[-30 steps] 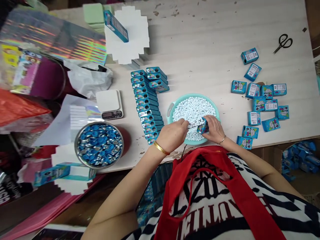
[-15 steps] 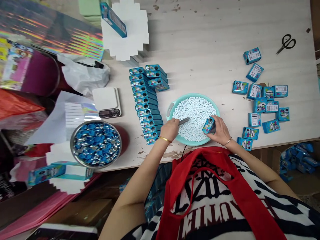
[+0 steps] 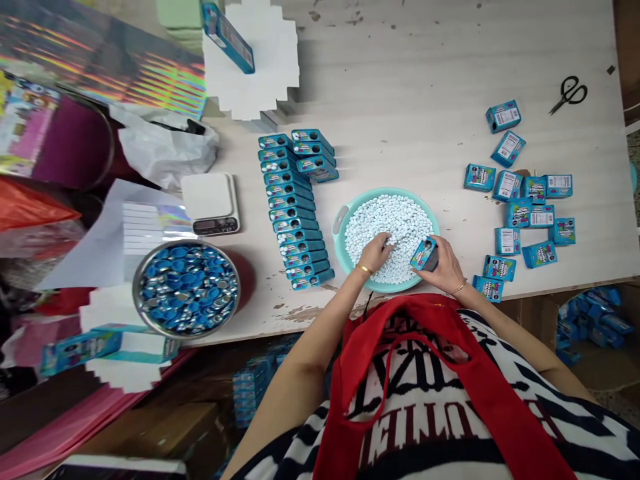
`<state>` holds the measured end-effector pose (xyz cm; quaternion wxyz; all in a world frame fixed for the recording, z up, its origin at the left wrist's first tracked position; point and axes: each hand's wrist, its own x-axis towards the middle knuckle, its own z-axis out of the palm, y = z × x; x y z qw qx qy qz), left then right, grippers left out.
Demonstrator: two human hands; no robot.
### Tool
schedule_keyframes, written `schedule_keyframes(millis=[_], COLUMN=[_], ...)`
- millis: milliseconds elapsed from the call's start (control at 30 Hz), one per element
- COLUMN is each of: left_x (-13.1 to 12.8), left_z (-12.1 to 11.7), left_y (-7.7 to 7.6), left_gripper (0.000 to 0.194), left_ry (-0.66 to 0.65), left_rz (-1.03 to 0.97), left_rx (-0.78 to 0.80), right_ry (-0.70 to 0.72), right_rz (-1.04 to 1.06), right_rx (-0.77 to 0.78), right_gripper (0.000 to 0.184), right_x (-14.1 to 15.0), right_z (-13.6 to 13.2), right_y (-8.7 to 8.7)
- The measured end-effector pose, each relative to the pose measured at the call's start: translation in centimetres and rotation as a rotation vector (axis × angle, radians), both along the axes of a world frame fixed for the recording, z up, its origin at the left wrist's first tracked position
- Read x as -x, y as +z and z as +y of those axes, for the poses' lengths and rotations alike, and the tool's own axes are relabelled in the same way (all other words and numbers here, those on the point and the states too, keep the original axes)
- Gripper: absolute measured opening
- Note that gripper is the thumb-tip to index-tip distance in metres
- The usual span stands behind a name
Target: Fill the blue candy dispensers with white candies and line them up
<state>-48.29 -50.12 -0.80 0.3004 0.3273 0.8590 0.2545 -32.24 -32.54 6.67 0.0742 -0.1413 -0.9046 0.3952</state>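
A mint-green basin point(image 3: 342, 257) full of small white candies point(image 3: 367, 217) stands near the table's front edge. Over the candies is my left hand point(image 3: 376, 253), its fingers closed round a metal scoop that is mostly hidden among the candies. My right hand point(image 3: 445, 267) grips a small blue candy box point(image 3: 424, 253) above the basin's right side, its printed end with a dark round hole turned up. To the left stand rows of matching blue boxes point(image 3: 295, 207) on end, some with white candies showing at their holes.
A steel bowl point(image 3: 137, 293) of blue-and-silver caps and a white digital scale point(image 3: 207, 193) are at left. Scattered blue boxes point(image 3: 517, 212) and black scissors point(image 3: 569, 93) lie at right. Behind are stacked white die-cut sheets point(image 3: 273, 53).
My left hand has moved right and into the candies, and the scoop's grey metal no longer shows plainly. The box in my right hand has shifted slightly right.
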Motion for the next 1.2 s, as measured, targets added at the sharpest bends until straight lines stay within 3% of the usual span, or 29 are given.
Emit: schedule_keyframes(millis=[167,300,600,767,833,900,1033,1133,1200], left_x=[1.0,1.1,-0.2,-1.1,-0.8,-0.5,-1.2,-2.7,-3.0], left_z=[-3.5,-4.4,-0.8,0.2,-0.4,-1.2,-1.2,0.6,1.8], left_y=[5.6,11.0,19.0,22.3,22.6,21.8,17.5,14.0,13.0], left_gripper=[0.032,0.030,0.018,0.021,0.018,0.015,0.042,0.039,0.030], left_ry=[-0.080,-0.205,-0.399,-0.386,-0.332,-0.253,-0.124,-0.081,-0.063], left_rz=[0.048,0.092,0.331,0.395,0.395,0.388,0.315,0.268,0.265], left_rx=[-0.144,-0.106,0.351,0.386,0.344,0.262,0.026,0.039,0.092], right_ry=[0.010,0.058,0.165,0.155,0.122,0.085,0.057,0.039,0.047], right_rz=[0.001,0.033,0.065,0.090,0.080,0.076,0.060,0.028,0.043], right_rx=[-0.007,-0.053,-0.072,-0.013,0.023,0.048,0.046,0.026,0.021], right_gripper=[0.084,0.081,0.079,0.080,0.081,0.083,0.082,0.073,0.073], right_x=[0.4,1.2,2.3,2.5,2.6,2.6,2.5,2.9,3.6], right_z=[0.0,-0.2,-1.7,-2.3,-2.4,-2.5,-3.6,-4.5,-4.2], right_y=[-0.6,-1.3,-1.4,-1.6,-1.8,-2.0,-2.2,-2.3,-2.2])
